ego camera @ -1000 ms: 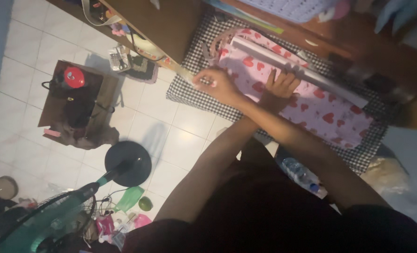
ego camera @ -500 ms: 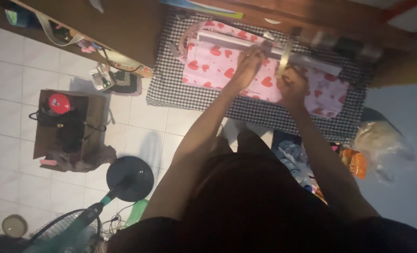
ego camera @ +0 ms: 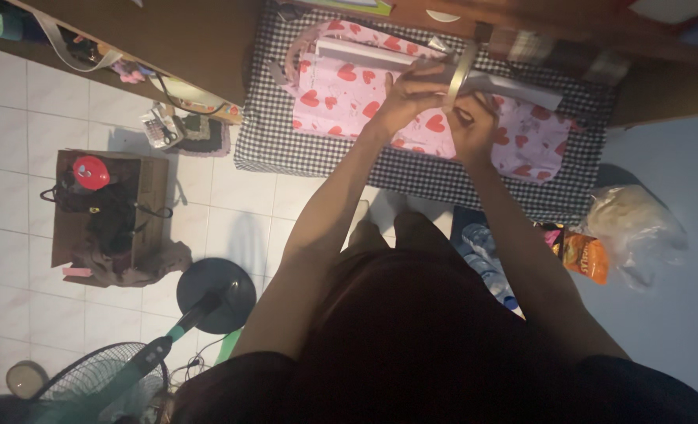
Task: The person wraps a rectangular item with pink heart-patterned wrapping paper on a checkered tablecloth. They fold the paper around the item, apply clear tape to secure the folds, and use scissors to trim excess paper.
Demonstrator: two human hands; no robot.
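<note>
pink wrapping paper (ego camera: 349, 94) with red hearts, spread flat on a black-and-white checked cloth (ego camera: 286, 149) at the top of the view. left hand (ego camera: 408, 90) over the paper's far edge, fingers curled shut around a pale strip of tape (ego camera: 460, 72) near its upper part. right hand (ego camera: 473, 126) just beside it and slightly nearer, also closed on the tape, at its lower end; hands nearly touching, both above the middle of the paper. tape standing almost upright between the 2 hands, crossing a long grey roll (ego camera: 506, 82) lying along the paper's far side. brown wooden furniture (ego camera: 200, 39) bordering the cloth on the left and along the top. white tiled floor (ego camera: 19, 118) to the left, with an open cardboard box (ego camera: 149, 196) holding a dark bag and a red round lid (ego camera: 91, 172). round black fan base (ego camera: 215, 294) lower down, green fan cage (ego camera: 102, 385) in the bottom left corner. clear plastic bag (ego camera: 632, 228) and orange snack packet (ego camera: 584, 255) on the right, well apart from the hands, with a plastic bottle (ego camera: 486, 263) near them.
</note>
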